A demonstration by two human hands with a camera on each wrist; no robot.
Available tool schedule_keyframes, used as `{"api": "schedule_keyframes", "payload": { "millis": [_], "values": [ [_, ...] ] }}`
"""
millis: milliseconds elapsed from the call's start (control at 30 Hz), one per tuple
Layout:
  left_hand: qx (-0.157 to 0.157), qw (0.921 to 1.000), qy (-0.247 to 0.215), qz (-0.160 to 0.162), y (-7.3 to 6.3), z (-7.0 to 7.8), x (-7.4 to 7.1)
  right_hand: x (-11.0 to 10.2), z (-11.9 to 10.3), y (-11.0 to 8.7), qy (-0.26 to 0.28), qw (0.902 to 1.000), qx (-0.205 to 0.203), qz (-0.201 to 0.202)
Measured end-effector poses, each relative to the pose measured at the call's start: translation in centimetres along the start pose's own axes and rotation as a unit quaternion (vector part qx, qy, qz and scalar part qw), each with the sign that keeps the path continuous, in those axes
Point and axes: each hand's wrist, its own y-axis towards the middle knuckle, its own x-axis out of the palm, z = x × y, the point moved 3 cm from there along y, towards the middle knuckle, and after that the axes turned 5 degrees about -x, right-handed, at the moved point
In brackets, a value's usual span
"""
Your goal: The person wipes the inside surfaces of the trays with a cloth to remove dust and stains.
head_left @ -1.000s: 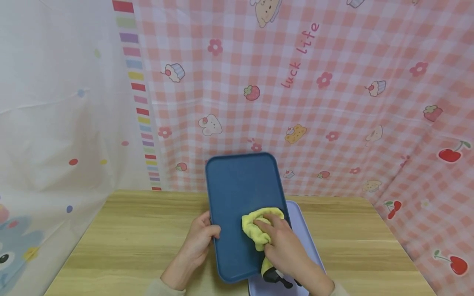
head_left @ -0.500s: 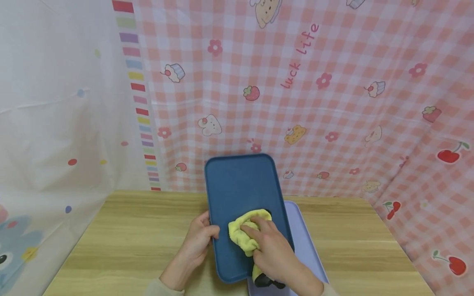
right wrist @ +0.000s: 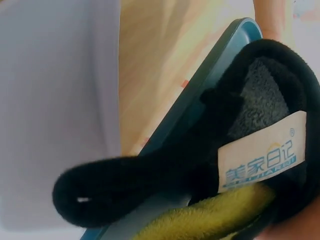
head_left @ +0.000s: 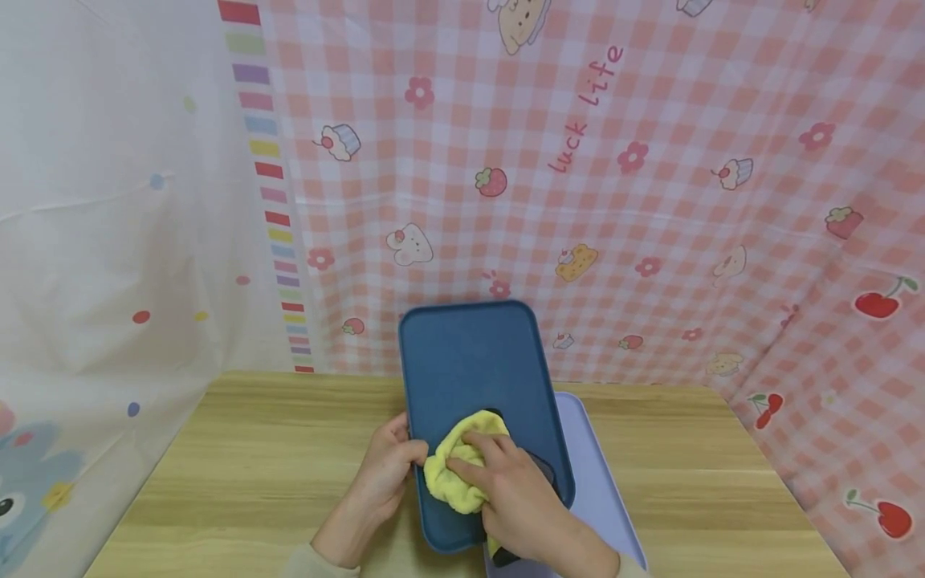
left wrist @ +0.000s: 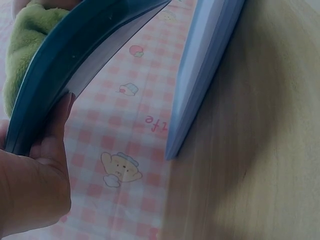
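A dark blue tray (head_left: 473, 357) is held up at a tilt by my left hand (head_left: 386, 470), which grips its left edge with the thumb over the rim. In the left wrist view, those fingers (left wrist: 57, 122) press against the tray's underside. My right hand (head_left: 523, 502) holds a bunched yellow cleaning cloth (head_left: 451, 486) against the tray's lower part, close to the left thumb. Black trim and a black hanging loop (right wrist: 95, 192) belong to the cloth; a white label (right wrist: 265, 155) with blue lettering shows in the right wrist view.
Behind and right of the blue tray lies a lavender tray (head_left: 596, 478) on the wood-grain table (head_left: 708, 474), partly covered by the blue one. Its side (left wrist: 200, 70) looks layered in the left wrist view. A pink checked curtain (head_left: 636, 209) hangs at the back.
My right hand has slid the yellow cloth leftward and slightly down across the blue tray, up to the left thumb. The left hand and the tray have barely moved.
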Motion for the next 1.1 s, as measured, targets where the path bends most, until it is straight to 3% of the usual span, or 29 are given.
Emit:
{"api": "schedule_keyframes", "payload": {
  "millis": [200,533,833,1100],
  "values": [
    [0.001,1.0000,-0.007,0.001,-0.1,0.2,0.0,-0.3,0.0,-0.1,-0.024,0.9995,-0.021,0.006],
    [0.006,0.9998,-0.018,-0.001,-0.2,0.2,0.1,-1.1,1.1,-1.1,-0.045,0.9989,-0.013,0.008],
    [0.001,0.9998,-0.018,0.005,-0.2,0.2,0.1,-1.7,2.4,-2.1,-0.039,0.9989,0.019,0.018],
    [0.002,0.9997,-0.025,0.007,-0.1,0.1,0.1,-1.9,3.6,-2.7,-0.014,0.9967,0.072,0.036]
  ]
}}
